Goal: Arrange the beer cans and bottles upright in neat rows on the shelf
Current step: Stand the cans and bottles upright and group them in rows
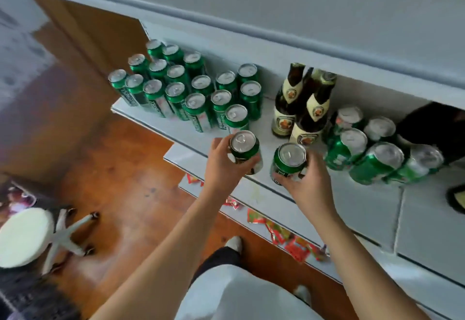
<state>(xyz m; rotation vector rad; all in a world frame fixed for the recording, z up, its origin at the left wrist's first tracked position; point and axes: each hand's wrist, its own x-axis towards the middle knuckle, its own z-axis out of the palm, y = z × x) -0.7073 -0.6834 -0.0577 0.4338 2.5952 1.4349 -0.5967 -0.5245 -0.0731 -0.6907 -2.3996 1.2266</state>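
White shelf (264, 140) carrying upright green cans in rows (181, 88) at left, three brown bottles (299, 108) at centre, and a looser cluster of green cans (372, 148) at right. Both forearms reach forward from below. Left hand (221, 163) wraps one upright can (244, 151) near the shelf's front edge; right hand (309, 176) grips a second can (289, 162), tilted slightly, just beside it.

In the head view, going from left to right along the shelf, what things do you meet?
Block of upright green cans → can in the left hand → can in the right hand → brown bottles → cluster of tilted green cans.
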